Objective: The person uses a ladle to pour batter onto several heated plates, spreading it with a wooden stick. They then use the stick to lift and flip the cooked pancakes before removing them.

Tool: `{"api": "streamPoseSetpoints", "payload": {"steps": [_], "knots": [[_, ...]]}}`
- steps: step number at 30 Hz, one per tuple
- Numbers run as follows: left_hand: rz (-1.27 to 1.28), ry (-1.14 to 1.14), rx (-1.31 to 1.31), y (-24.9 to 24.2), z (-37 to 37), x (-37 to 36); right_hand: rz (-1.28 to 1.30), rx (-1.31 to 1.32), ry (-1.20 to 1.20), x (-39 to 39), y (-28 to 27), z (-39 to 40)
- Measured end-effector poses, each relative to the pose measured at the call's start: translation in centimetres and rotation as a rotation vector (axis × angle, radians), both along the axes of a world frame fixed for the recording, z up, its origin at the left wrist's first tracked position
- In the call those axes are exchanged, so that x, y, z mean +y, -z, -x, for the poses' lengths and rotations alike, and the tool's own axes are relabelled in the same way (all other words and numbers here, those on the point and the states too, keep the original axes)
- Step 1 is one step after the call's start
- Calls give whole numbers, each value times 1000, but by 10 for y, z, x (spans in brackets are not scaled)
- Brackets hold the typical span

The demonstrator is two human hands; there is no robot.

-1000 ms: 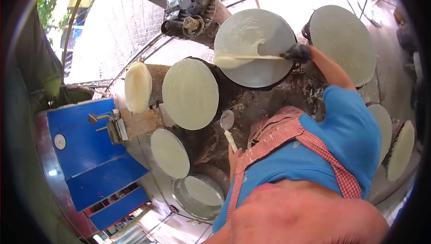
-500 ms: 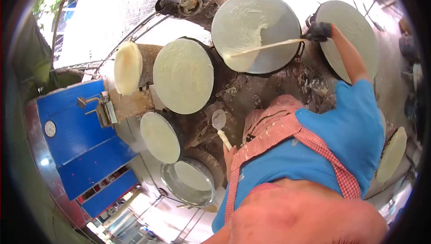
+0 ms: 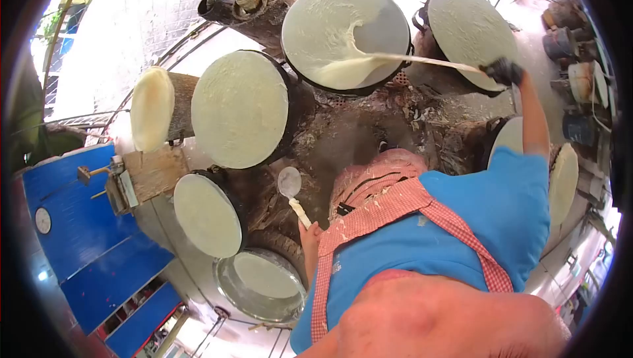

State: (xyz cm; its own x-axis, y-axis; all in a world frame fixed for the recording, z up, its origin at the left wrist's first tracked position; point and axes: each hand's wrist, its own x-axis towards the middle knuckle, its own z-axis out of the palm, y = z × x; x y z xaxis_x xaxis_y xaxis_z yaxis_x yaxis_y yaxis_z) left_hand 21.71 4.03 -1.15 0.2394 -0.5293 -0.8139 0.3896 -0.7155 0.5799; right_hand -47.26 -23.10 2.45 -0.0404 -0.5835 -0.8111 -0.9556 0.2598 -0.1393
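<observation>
Since the earlier frame: right hand (image 3: 503,70) had swung from the upper centre out to the upper right, drawing the spreader (image 3: 422,61) with it; the view had shifted so all the discs sat further left.

Right hand: gloved, fingers closed round the spreader handle, upper right of the frame. Blade end lay on the top disc (image 3: 346,31), upper centre, touching a batter (image 3: 343,68) pool at that disc's lower edge.

Left hand (image 3: 310,234): lower centre, fingers wrapped round the handle of a ladle (image 3: 290,183), bowl up and apparently empty, held above the crusted hub between the discs.

Step in hand, as judged: spreading batter over the top disc. Its left part was coated, its right part bare grey metal. The next move would call for sweeping the blade across the bare part while keeping it flat on the surface.

Edges and room: batter sat right at the disc's lower rim, so spill onto the hub looked possible. A coated disc (image 3: 469,28) lay just right of the top one, under the spreader's shaft; another (image 3: 241,109) lay just left. Open room for the arm was toward the right edge. Basin (image 3: 260,285) with batter sat at the lower left, near the left hand.
</observation>
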Motion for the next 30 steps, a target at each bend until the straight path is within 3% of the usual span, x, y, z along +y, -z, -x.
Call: {"api": "streamPoseSetpoints", "payload": {"steps": [2,4,7,9,10,12,13,15,16,17,18,19,20,21,23,25,27,28,30], "knots": [[30,28,114,-5,-14,-9,235,-31,86,80,0,-62],[-73,105,186,5,-43,-10,720,-198,48,129,33,-169],[-85,57,314,-17,-68,-6,1356,6,-148,123,98,-344],[-26,52,382,-25,-76,1,1256,-363,408,106,115,-424],[-5,49,432,-35,-89,7,1254,-370,438,111,111,-428],[70,39,506,-54,-101,23,978,-12,239,120,81,-425],[136,31,590,-50,-106,29,1001,-2,261,124,57,-411],[210,102,666,-66,-111,46,665,234,269,151,29,-391],[287,76,877,-67,-115,54,669,237,289,155,37,-395],[374,38,1108,-62,-110,57,823,137,410,151,55,-391],[488,48,1073,-70,-103,59,970,33,517,147,84,-385],[492,44,1082,-74,-100,63,1442,-42,491,101,181,-396],[505,11,1151,-76,-96,61,1884,-40,359,68,204,-419],[530,-21,1220,-75,-91,56,1651,-140,340,69,225,-419],[540,-4,1153,-75,-88,57,1156,-258,308,95,126,-444],[562,-2,1006,-88,-78,58,790,92,330,108,87,-404],[572,70,1044,-76,-85,60,776,-60,496,94,127,-338],[569,44,1059,-73,-82,61,773,-72,508,93,116,-344],[538,-23,1118,-73,-59,55,1350,-5,556,85,62,-351]]}}
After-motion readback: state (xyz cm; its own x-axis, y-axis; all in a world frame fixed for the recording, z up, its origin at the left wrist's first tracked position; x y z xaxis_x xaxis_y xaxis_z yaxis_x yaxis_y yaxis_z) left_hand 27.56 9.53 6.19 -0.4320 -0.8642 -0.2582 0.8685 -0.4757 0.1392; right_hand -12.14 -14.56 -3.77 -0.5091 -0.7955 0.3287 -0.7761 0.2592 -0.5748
